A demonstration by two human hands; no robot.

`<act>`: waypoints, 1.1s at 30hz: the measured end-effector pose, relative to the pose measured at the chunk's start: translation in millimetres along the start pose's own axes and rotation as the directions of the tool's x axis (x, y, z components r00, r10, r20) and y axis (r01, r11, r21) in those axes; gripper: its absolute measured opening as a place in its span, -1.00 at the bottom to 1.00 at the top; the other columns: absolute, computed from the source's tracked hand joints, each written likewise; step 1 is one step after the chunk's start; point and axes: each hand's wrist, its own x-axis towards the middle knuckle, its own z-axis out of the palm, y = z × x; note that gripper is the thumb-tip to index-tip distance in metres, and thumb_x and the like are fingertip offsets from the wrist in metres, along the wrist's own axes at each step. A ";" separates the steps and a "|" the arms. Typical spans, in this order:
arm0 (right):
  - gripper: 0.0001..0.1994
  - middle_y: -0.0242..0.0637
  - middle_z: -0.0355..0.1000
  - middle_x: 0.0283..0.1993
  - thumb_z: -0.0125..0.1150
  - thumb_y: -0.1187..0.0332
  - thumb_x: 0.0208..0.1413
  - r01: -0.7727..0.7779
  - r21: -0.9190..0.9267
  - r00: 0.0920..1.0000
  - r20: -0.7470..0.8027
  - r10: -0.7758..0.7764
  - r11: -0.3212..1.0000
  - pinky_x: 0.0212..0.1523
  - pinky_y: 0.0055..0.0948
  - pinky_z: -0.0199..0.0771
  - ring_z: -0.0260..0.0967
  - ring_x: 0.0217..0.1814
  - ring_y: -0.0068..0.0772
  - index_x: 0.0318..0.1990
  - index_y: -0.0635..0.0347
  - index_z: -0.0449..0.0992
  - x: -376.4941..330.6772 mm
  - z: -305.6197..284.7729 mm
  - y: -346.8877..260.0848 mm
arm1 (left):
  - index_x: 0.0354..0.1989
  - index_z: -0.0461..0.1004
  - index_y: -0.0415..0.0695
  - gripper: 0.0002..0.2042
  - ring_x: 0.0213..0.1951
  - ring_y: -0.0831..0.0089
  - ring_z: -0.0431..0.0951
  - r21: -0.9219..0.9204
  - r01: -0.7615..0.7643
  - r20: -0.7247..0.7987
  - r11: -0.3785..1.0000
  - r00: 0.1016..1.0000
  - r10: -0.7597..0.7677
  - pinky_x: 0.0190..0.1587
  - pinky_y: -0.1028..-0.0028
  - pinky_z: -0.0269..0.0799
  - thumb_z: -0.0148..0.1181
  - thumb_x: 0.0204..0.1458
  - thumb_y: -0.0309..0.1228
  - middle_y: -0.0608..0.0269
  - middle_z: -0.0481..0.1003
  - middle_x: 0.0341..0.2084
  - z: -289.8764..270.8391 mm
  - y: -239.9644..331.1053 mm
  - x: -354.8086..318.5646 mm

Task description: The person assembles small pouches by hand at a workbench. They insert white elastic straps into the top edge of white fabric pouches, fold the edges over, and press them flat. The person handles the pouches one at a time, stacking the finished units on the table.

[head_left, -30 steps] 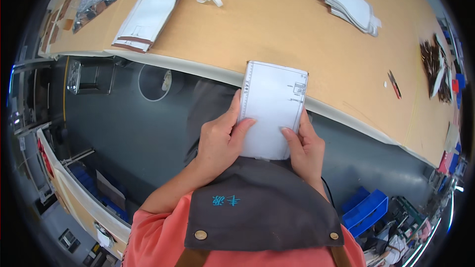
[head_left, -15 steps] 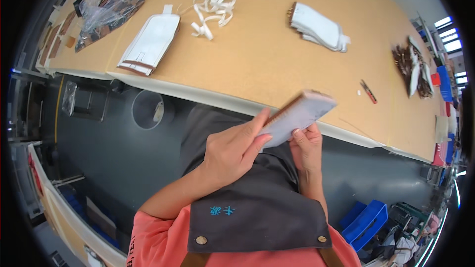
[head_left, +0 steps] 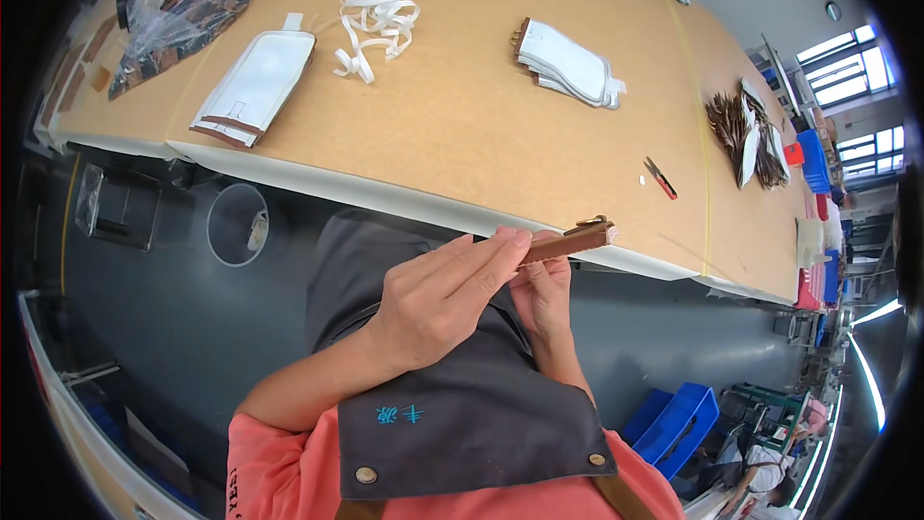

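Clear plastic bag (head_left: 183,14), table's far-left corner

Matt brown leather-like piece (head_left: 568,243) with a metal ring; smooth matt tabletop (head_left: 462,135).

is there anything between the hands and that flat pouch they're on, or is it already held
Nothing stands between them. The left hand lies on top of the flat pouch and the right hand supports it from below, so both touch it directly. It is held edge-on in front of the table, above the apron.
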 end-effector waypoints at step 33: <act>-0.45 -0.14 0.07 0.47 0.09 0.46 0.25 -0.087 -0.221 0.986 -0.159 0.052 0.972 0.28 -0.17 0.36 0.11 0.46 -0.21 0.38 0.22 0.16 34.0 46.8 -55.2 | 0.16 0.35 -0.32 -0.62 -0.02 0.40 0.57 -0.847 0.522 0.400 -0.097 0.508 -0.763 0.05 0.39 0.52 0.14 0.24 -0.37 0.10 0.51 0.01 -52.5 -74.6 25.2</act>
